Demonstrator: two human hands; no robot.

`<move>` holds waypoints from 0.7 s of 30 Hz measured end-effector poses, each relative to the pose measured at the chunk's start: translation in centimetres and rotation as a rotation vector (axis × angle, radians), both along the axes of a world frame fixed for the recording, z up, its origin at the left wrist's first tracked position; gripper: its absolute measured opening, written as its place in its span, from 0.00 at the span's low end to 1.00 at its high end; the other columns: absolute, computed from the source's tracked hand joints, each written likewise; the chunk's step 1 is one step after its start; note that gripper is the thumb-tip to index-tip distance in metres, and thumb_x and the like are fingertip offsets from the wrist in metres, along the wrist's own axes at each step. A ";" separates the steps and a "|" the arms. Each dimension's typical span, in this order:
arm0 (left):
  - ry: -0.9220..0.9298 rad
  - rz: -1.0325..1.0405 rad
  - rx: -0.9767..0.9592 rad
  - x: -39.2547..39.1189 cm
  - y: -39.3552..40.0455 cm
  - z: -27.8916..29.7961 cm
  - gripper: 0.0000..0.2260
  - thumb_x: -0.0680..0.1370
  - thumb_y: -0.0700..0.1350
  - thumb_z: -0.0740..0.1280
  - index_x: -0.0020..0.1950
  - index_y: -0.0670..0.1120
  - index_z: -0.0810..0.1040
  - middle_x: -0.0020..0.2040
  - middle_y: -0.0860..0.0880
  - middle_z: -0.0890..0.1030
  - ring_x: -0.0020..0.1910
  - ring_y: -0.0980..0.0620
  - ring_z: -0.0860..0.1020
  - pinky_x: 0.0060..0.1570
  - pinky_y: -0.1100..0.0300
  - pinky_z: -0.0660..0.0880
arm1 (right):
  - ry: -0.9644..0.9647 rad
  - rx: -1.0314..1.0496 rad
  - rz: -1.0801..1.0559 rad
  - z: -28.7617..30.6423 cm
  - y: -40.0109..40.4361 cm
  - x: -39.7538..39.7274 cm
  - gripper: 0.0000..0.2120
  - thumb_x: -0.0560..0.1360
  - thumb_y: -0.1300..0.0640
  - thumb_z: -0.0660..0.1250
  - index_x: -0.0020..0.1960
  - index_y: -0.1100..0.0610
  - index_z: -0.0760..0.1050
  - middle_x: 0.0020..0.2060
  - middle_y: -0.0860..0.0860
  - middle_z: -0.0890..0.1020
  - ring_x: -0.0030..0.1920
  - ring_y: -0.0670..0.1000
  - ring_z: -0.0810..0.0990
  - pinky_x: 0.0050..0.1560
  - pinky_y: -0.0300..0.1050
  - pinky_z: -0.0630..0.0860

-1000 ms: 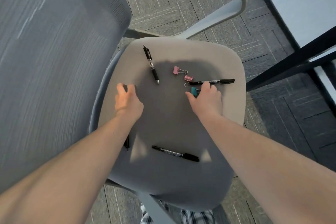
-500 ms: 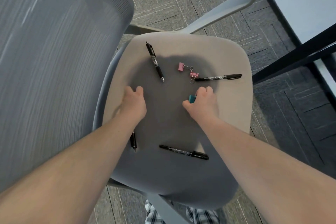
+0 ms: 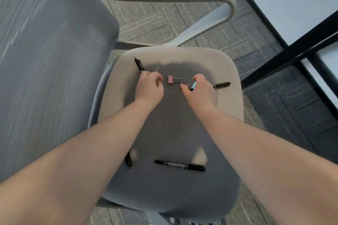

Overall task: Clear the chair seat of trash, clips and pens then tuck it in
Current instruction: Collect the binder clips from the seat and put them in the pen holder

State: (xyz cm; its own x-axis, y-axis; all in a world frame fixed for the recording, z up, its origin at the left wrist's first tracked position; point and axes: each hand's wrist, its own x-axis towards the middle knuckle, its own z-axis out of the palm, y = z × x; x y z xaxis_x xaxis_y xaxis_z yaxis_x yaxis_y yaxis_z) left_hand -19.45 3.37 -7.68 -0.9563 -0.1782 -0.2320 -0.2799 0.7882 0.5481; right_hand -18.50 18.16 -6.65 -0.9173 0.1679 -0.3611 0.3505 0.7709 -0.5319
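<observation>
Grey fabric of a chair seat [image 3: 210, 64] is seen from above, scattered with pens and clips. A teal clip [image 3: 193, 85] is pinched in the right hand [image 3: 200, 90], whose fingertips are set just beside a pink clip [image 3: 184, 85]. A second pink clip [image 3: 171, 79] lies between the hands. The left hand [image 3: 150, 86] is curled shut over a black pen [image 3: 139, 64], a wire clip handle showing above its fingers. A black marker [image 3: 180, 165] rests near the seat's front edge, and another marker [image 3: 222, 84] pokes out behind the right hand.
</observation>
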 end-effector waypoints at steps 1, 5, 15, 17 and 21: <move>-0.002 -0.017 -0.009 -0.8 0.4 0.0 0.10 0.76 0.40 0.63 0.55 0.42 0.79 0.58 0.40 0.74 0.55 0.43 0.74 0.53 0.59 0.70 | -0.021 0.002 0.004 -0.1 0.0 -0.5 0.20 0.75 0.47 0.66 0.59 0.60 0.69 0.54 0.58 0.80 0.56 0.60 0.78 0.48 0.50 0.72; 0.003 -0.143 -0.050 -3.0 1.3 -0.7 0.15 0.74 0.45 0.69 0.58 0.41 0.78 0.59 0.40 0.72 0.54 0.43 0.75 0.57 0.55 0.73 | -0.095 0.000 0.026 -1.1 -0.2 -1.7 0.24 0.72 0.43 0.69 0.58 0.60 0.71 0.55 0.57 0.81 0.58 0.59 0.78 0.49 0.49 0.73; -0.082 -0.300 -0.182 -3.3 1.9 -2.5 0.11 0.75 0.42 0.65 0.56 0.41 0.75 0.57 0.38 0.71 0.53 0.38 0.75 0.53 0.48 0.75 | -0.155 -0.011 0.038 -2.2 -1.1 -1.2 0.13 0.72 0.54 0.65 0.52 0.61 0.71 0.53 0.59 0.81 0.55 0.60 0.78 0.45 0.47 0.70; -0.099 -0.303 -0.205 -3.1 2.0 -2.3 0.10 0.75 0.41 0.64 0.54 0.40 0.75 0.57 0.39 0.71 0.53 0.38 0.76 0.52 0.47 0.75 | -0.168 -0.013 0.035 -2.2 -1.2 -1.0 0.13 0.72 0.56 0.65 0.54 0.61 0.71 0.53 0.59 0.80 0.55 0.60 0.78 0.46 0.47 0.71; -0.126 -0.285 -0.209 -2.6 2.0 -1.5 0.10 0.73 0.41 0.63 0.53 0.39 0.74 0.58 0.40 0.71 0.53 0.40 0.75 0.50 0.52 0.73 | -0.169 -0.061 0.015 -1.8 -1.1 -0.6 0.10 0.72 0.58 0.65 0.52 0.61 0.72 0.52 0.57 0.80 0.53 0.59 0.77 0.44 0.45 0.69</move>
